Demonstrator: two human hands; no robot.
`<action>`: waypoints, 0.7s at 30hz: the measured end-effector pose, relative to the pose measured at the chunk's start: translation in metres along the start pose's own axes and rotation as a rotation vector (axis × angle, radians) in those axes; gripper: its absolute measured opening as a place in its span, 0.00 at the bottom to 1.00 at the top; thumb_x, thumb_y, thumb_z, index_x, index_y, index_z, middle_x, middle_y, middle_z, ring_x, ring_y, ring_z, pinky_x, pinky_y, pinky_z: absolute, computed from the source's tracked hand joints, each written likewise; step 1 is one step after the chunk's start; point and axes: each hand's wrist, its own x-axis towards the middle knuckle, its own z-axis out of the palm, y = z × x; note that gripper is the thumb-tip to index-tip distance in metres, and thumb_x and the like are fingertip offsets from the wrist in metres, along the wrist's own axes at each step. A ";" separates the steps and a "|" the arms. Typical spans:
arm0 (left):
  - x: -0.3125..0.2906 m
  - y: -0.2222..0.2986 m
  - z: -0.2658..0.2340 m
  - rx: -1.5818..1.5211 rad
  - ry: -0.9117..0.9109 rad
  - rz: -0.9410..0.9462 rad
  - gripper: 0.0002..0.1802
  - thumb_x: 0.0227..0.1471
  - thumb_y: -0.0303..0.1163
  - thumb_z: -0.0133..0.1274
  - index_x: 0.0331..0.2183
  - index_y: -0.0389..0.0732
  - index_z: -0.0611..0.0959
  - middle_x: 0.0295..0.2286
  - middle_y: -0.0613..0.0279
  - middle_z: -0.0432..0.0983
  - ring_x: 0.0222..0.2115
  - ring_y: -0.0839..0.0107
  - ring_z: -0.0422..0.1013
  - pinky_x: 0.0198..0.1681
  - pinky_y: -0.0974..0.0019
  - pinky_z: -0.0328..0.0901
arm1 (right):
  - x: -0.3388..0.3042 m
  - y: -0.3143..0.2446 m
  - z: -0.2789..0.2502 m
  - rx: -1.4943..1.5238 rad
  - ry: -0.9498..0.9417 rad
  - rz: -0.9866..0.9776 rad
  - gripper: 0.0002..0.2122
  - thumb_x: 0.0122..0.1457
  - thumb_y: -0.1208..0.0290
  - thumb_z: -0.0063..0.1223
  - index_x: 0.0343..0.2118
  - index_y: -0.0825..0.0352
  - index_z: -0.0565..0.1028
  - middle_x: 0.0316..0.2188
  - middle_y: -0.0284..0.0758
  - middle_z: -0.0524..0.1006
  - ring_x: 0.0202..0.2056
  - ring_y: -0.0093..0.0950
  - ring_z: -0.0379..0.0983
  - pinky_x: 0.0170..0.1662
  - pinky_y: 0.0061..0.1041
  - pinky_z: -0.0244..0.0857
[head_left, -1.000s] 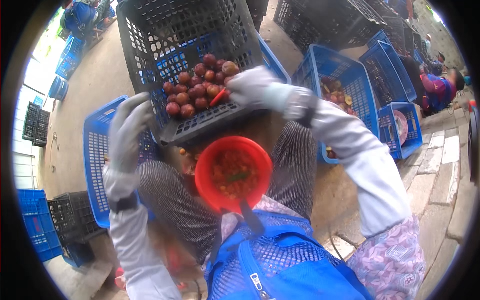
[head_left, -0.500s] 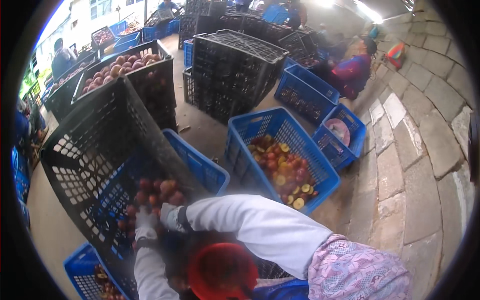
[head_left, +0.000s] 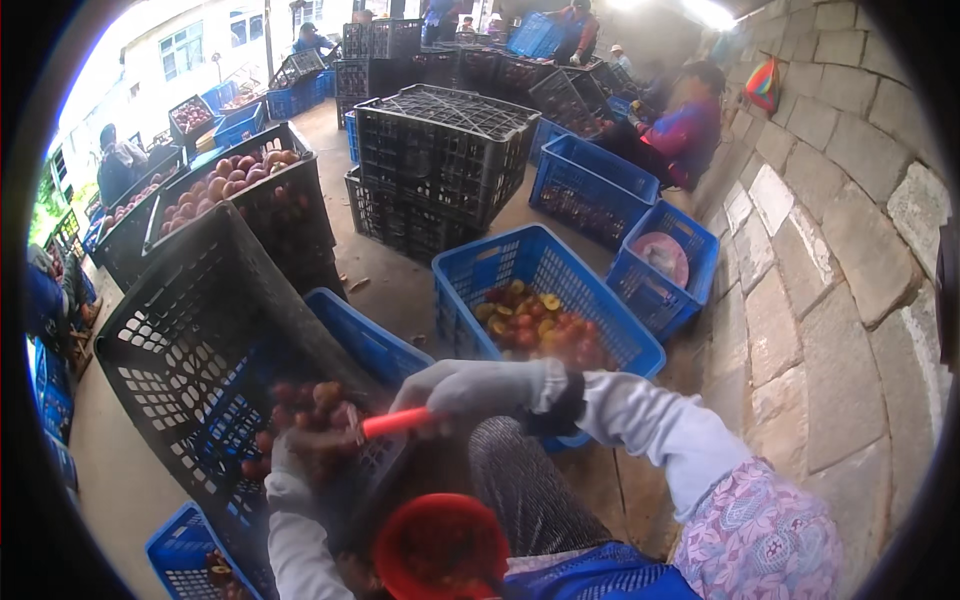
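Observation:
My gloved right hand (head_left: 475, 390) is closed round a red-handled knife (head_left: 398, 423), whose blurred blade end points left toward my other hand. My gloved left hand (head_left: 288, 456) is low in a tilted black crate (head_left: 165, 325), against the reddish plums (head_left: 322, 398) there; its fingers are smeared and partly hidden. Below my hands sits a red bowl (head_left: 392, 545) with dark, blurred contents. To the right, beyond my right forearm, a blue crate (head_left: 455, 290) holds whole-looking and cut fruit (head_left: 535, 320), some with yellow flesh showing.
Black crates (head_left: 440, 150) are stacked ahead, and a crate of plums (head_left: 230, 180) stands at the left. Blue crates (head_left: 665, 270) line the right side near a stone wall (head_left: 810, 310). A person (head_left: 685, 130) sits at the far right; others work further back.
My right hand has come out of the black crate toward the right and now shows the red-handled knife. My left hand stays by the plums. The whole view has shifted slightly.

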 end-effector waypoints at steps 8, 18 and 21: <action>-0.043 -0.040 0.221 0.091 0.477 -0.119 0.23 0.54 0.49 0.45 0.41 0.39 0.73 0.35 0.60 0.71 0.30 0.69 0.68 0.28 0.72 0.65 | -0.050 0.029 0.052 0.416 0.011 -0.268 0.17 0.58 0.67 0.44 0.48 0.70 0.65 0.30 0.37 0.75 0.27 0.20 0.72 0.31 0.18 0.67; -0.149 -0.082 0.259 0.066 0.472 -0.148 0.29 0.55 0.52 0.41 0.49 0.39 0.69 0.37 0.56 0.73 0.25 0.73 0.68 0.27 0.74 0.65 | -0.067 0.056 0.117 0.224 0.128 -0.179 0.14 0.62 0.59 0.41 0.42 0.66 0.68 0.23 0.28 0.71 0.20 0.11 0.62 0.24 0.11 0.57; -0.167 -0.089 0.256 -0.042 0.474 -0.109 0.31 0.56 0.51 0.42 0.51 0.36 0.66 0.40 0.51 0.73 0.25 0.71 0.71 0.25 0.72 0.67 | -0.072 0.067 0.129 0.312 0.060 -0.228 0.14 0.62 0.60 0.41 0.42 0.66 0.68 0.23 0.27 0.70 0.21 0.11 0.62 0.24 0.11 0.57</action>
